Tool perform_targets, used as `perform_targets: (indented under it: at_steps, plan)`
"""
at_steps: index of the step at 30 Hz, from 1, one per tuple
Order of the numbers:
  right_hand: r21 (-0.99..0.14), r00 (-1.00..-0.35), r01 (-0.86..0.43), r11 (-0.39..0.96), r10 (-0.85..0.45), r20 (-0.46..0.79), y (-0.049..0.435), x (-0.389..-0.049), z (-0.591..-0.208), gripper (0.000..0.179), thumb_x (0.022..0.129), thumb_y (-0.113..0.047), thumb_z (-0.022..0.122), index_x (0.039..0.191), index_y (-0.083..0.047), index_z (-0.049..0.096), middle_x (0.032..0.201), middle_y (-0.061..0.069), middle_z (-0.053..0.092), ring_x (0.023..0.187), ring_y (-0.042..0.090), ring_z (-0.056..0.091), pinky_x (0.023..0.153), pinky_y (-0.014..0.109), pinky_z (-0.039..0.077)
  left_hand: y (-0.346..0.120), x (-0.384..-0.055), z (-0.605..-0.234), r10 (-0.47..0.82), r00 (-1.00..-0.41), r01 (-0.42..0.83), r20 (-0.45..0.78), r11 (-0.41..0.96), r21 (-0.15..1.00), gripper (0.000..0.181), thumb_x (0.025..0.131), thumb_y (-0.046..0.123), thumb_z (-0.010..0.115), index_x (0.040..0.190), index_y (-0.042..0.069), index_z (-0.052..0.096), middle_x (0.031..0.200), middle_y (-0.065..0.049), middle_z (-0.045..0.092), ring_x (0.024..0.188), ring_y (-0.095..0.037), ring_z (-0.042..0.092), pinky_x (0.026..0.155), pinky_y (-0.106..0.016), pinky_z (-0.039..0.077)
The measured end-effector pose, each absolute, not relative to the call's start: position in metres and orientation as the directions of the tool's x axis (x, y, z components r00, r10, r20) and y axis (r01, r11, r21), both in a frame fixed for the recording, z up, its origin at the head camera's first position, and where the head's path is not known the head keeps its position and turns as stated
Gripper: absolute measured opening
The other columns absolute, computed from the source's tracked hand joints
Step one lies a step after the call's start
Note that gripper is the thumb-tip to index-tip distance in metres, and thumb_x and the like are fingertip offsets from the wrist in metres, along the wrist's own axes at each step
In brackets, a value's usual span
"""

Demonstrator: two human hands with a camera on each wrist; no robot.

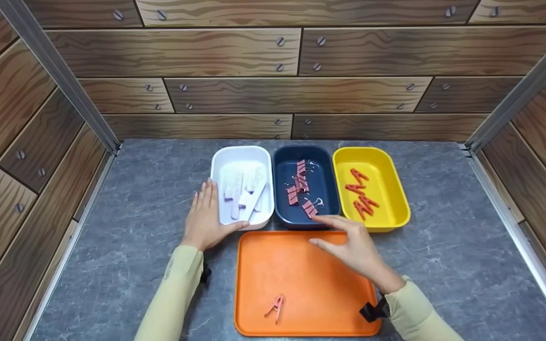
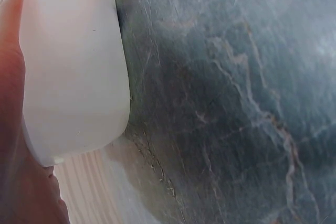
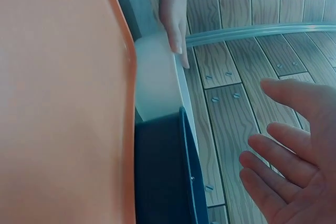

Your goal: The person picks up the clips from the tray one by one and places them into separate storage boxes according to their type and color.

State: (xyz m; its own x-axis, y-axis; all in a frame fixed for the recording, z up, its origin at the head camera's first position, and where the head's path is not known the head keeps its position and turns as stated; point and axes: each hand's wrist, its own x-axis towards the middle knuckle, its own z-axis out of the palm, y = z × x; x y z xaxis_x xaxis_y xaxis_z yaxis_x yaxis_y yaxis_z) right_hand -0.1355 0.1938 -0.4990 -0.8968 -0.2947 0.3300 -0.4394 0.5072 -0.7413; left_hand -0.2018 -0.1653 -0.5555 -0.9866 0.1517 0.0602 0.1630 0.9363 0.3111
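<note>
My left hand [image 1: 204,220] rests against the left side of a white bin [image 1: 266,220], fingers straight along the wall and thumb at the front corner. Several white and pale lilac bars [image 1: 238,196] lie inside that bin. With fingers spread and nothing between them, my right hand [image 1: 356,244] hovers by the front edge of a dark blue bin [image 1: 324,182]. Several pink binder clips [image 1: 301,182] lie in the blue bin. In front, an orange tray [image 1: 311,274] carries one pink clothespin [image 1: 277,307]. The right wrist view shows the right palm [image 3: 299,198] and the blue bin's front wall [image 3: 163,171].
A yellow bin [image 1: 389,189] holding several red clothespins [image 1: 360,194] stands right of the blue one; the three bins form a row touching the tray's far side. Wood-patterned panels [image 1: 235,52] with metal posts [image 1: 59,71] enclose the grey marbled table [image 1: 462,251].
</note>
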Motion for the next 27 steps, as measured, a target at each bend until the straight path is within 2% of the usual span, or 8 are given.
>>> perform_targets:
  at_steps: [5, 12, 23, 27]
  plan:
    - [-0.727, -0.878, -0.474, 0.498, -0.331, 0.346, 0.189, -0.132, -0.506, 0.046, 0.080, -0.025, 0.090, 0.124, -0.016, 0.076, 0.120, -0.011, 0.071, 0.116, 0.013, 0.064, 0.103, 0.039, 0.050, -0.165, -0.202, -0.556, 0.153, -0.986, 0.166, 0.067, 0.935, 0.312, 0.137, 0.074, 0.091, 0.054, 0.160, -0.005, 0.006, 0.167, -0.022, 0.004, 0.154, -0.034, 0.004, 0.124, -0.044, 0.003]
    - [-0.714, -0.857, -0.503, 0.487, -0.383, 0.343, 0.184, -0.128, -0.512, 0.048, 0.079, -0.027, 0.091, 0.124, -0.019, 0.076, 0.120, -0.012, 0.071, 0.113, 0.013, 0.065, 0.097, 0.041, 0.054, -0.165, -0.202, -0.557, 0.153, -0.986, 0.168, 0.072, 0.932, 0.323, 0.137, 0.074, 0.091, 0.055, 0.160, -0.005, 0.008, 0.167, -0.021, 0.005, 0.154, -0.035, 0.005, 0.124, -0.043, 0.003]
    - [-0.744, -0.842, -0.478, 0.467, -0.485, 0.236, 0.177, -0.121, -0.519, 0.048, 0.083, -0.034, 0.087, 0.127, -0.021, 0.073, 0.124, -0.011, 0.069, 0.116, 0.012, 0.063, 0.100, 0.038, 0.053, -0.166, -0.202, -0.557, 0.150, -0.987, 0.163, 0.064, 0.933, 0.321, 0.137, 0.074, 0.091, 0.054, 0.160, -0.005, 0.008, 0.167, -0.021, 0.004, 0.154, -0.034, 0.005, 0.124, -0.043, 0.002]
    - [-0.754, -0.830, -0.477, 0.453, -0.515, 0.216, 0.174, -0.119, -0.524, 0.049, 0.083, -0.027, 0.087, 0.128, -0.019, 0.072, 0.125, -0.009, 0.069, 0.117, 0.014, 0.063, 0.101, 0.040, 0.052, -0.166, -0.202, -0.557, 0.151, -0.987, 0.163, 0.062, 0.934, 0.319, 0.137, 0.074, 0.091, 0.054, 0.160, -0.005, 0.008, 0.167, -0.021, 0.004, 0.154, -0.034, 0.004, 0.124, -0.043, 0.002]
